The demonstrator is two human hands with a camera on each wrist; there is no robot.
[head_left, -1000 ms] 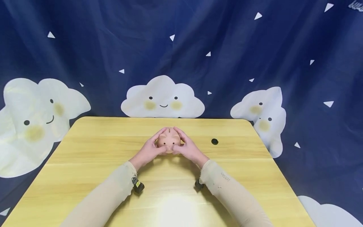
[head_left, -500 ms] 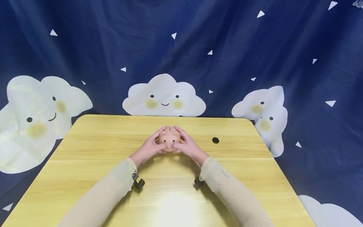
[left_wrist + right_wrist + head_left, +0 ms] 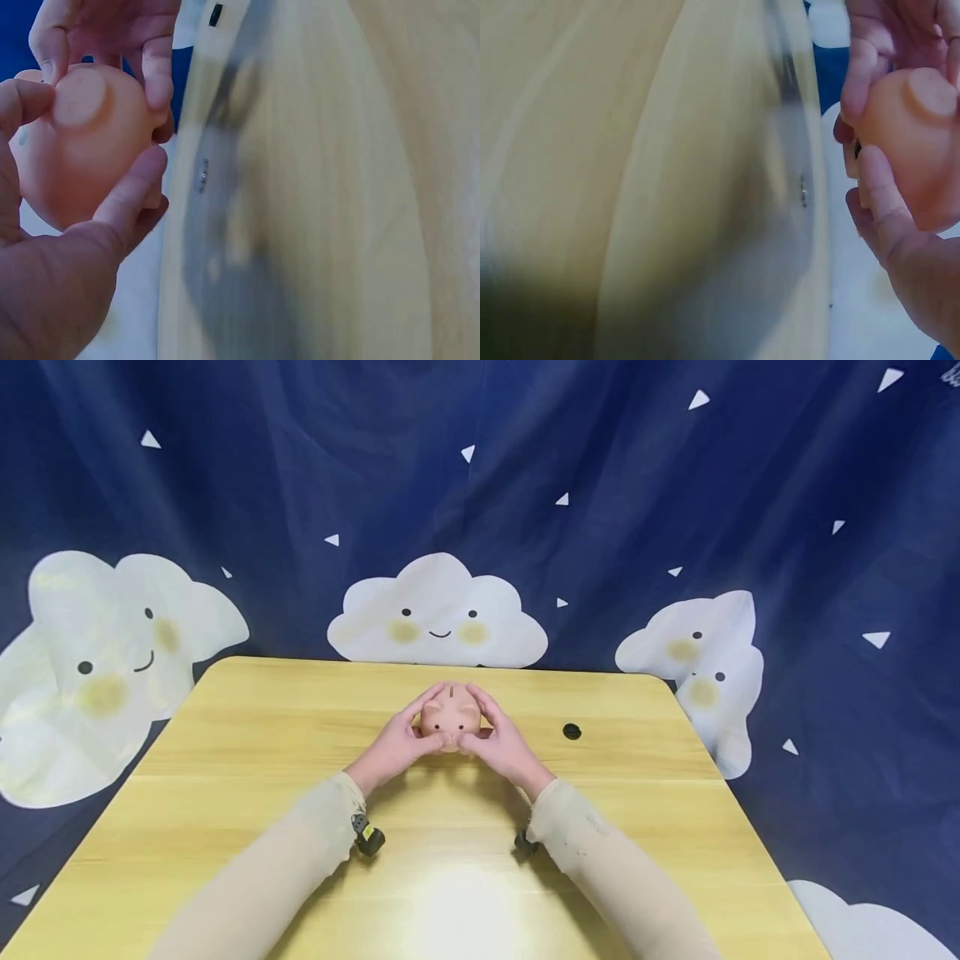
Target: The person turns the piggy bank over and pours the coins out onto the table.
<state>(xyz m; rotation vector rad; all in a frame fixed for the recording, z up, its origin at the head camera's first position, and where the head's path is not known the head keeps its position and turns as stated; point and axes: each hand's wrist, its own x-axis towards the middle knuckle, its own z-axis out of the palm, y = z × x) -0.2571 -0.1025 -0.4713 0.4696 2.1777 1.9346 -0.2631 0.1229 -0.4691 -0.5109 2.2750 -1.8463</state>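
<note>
A pink piggy bank (image 3: pixel 450 717) with dark eyes and a coin slot on top faces the person in the head view. My left hand (image 3: pixel 393 747) grips its left side, thumb by the snout. On its other side my right hand (image 3: pixel 504 749) grips it the same way. Both wrist views show the piggy bank (image 3: pixel 97 161) held above the tabletop, its round snout (image 3: pixel 932 92) between the thumbs. Below it on the table lies a small silvery thing (image 3: pixel 202 176), hidden from the head view.
A small round black piece (image 3: pixel 572 732) lies on the wooden table (image 3: pixel 630 827), right of the hands. Behind the table's far edge hangs a dark blue curtain (image 3: pixel 510 410) with white clouds and triangles. Dark wrist cameras (image 3: pixel 368 837) hang at both sleeves.
The piggy bank has risen a little, with both hands still gripping it. The head view has shifted slightly. The black piece lies where it was.
</note>
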